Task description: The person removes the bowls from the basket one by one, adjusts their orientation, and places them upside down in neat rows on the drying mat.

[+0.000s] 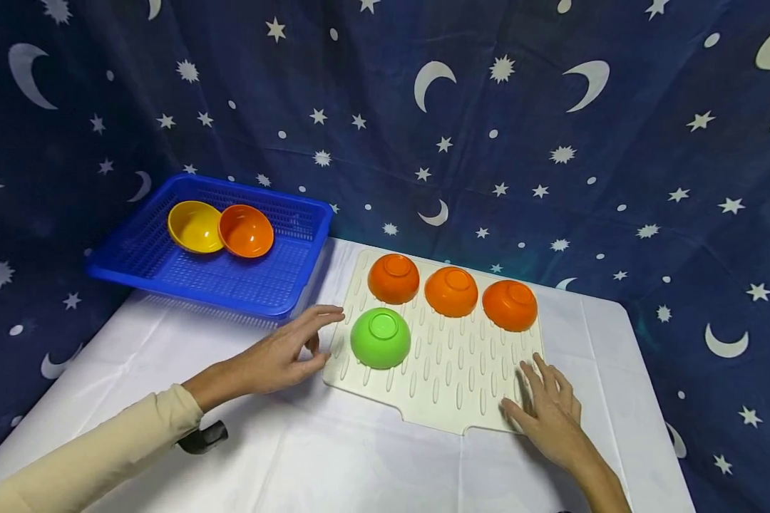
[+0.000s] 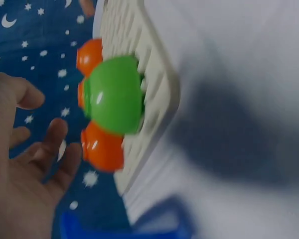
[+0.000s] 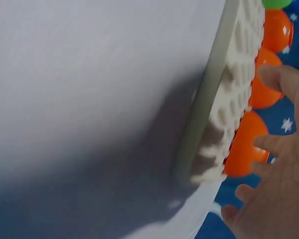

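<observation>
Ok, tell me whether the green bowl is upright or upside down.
Upside down: the green bowl shows its round foot on top, rim down on the white mat.

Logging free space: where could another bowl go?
The white mat is bare right of the green bowl, in front of three orange bowls, though the right hand is near its right edge. The blue basket is bare in front of its yellow bowl and orange neighbour. Crowded: the mat's far edge and, by the left hand, left of the green bowl.
</observation>
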`<state>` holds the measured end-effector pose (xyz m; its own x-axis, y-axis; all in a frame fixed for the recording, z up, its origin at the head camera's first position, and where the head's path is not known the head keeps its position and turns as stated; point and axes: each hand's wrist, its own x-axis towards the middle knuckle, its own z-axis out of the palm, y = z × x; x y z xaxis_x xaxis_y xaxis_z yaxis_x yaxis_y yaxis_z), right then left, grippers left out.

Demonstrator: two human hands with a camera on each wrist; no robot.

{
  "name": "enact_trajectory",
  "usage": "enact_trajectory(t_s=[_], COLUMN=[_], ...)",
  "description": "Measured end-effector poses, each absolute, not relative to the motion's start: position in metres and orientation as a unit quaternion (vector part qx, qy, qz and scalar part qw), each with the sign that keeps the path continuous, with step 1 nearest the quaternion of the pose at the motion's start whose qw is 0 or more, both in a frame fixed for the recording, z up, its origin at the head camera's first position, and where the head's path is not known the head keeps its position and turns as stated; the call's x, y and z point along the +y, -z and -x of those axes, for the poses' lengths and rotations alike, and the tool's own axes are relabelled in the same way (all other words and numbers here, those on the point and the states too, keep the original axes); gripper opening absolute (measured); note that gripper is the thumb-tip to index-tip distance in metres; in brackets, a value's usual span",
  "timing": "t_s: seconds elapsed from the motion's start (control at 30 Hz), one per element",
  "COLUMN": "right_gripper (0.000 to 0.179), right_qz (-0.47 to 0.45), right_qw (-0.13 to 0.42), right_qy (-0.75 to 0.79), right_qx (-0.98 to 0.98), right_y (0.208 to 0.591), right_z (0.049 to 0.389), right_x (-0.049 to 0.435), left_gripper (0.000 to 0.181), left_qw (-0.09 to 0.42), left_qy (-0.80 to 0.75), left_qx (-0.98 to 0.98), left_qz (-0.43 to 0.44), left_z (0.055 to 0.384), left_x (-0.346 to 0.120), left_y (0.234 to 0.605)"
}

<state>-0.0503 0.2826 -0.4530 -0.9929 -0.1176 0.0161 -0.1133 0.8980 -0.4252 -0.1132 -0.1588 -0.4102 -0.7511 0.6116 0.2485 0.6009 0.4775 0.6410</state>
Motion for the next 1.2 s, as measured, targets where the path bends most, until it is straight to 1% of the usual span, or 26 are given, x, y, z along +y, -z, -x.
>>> enact_trajectory(t_s=[0.07, 0.2, 0.33, 0.43, 0.53, 0.6, 0.77, 0.83, 0.93, 1.07, 1.2], right_gripper=[0.082, 0.094, 0.098, 0.099, 0.1, 0.102, 0.105, 0.106, 0.107, 0.106, 0.104], right_qz=[0.041, 0.011, -0.01, -0.013, -0.003, 0.002, 0.005, -0.002, -0.009, 0.002, 0.013], right_qw=[0.028, 0.066, 0.097, 0.115, 0.122, 0.122, 0.121, 0.127, 0.133, 0.126, 0.126], right_qy=[0.209, 0.209, 0.209, 0.212, 0.217, 0.218, 0.213, 0.213, 0.209, 0.203, 0.191], right_qx=[0.977, 0.976, 0.973, 0.97, 0.969, 0.968, 0.97, 0.969, 0.969, 0.971, 0.973], right_y=[0.456, 0.46, 0.462, 0.464, 0.467, 0.469, 0.47, 0.47, 0.469, 0.469, 0.468], right_z=[0.048, 0.043, 0.039, 0.037, 0.035, 0.034, 0.034, 0.034, 0.034, 0.033, 0.033], right_x=[0.292, 0.304, 0.31, 0.313, 0.315, 0.316, 0.318, 0.319, 0.319, 0.319, 0.32], left_gripper=[0.056, 0.051, 0.05, 0.054, 0.058, 0.061, 0.073, 0.077, 0.079, 0.079, 0.085], left_qw=[-0.037, -0.087, -0.114, -0.116, -0.109, -0.094, -0.018, 0.004, 0.017, 0.027, 0.058], left_qy=[-0.34, -0.273, -0.223, -0.218, -0.226, -0.227, -0.218, -0.214, -0.212, -0.202, -0.163], left_qx=[0.868, 0.885, 0.894, 0.903, 0.914, 0.921, 0.94, 0.945, 0.949, 0.954, 0.964], left_qz=[-0.36, -0.366, -0.371, -0.352, -0.319, -0.301, -0.261, -0.247, -0.234, -0.22, -0.203], left_z=[0.118, 0.13, 0.147, 0.162, 0.177, 0.187, 0.21, 0.218, 0.23, 0.247, 0.264], left_x=[-0.166, -0.183, -0.2, -0.213, -0.224, -0.23, -0.241, -0.244, -0.25, -0.257, -0.265], left_y=[0.4, 0.382, 0.366, 0.355, 0.345, 0.34, 0.334, 0.334, 0.335, 0.335, 0.336])
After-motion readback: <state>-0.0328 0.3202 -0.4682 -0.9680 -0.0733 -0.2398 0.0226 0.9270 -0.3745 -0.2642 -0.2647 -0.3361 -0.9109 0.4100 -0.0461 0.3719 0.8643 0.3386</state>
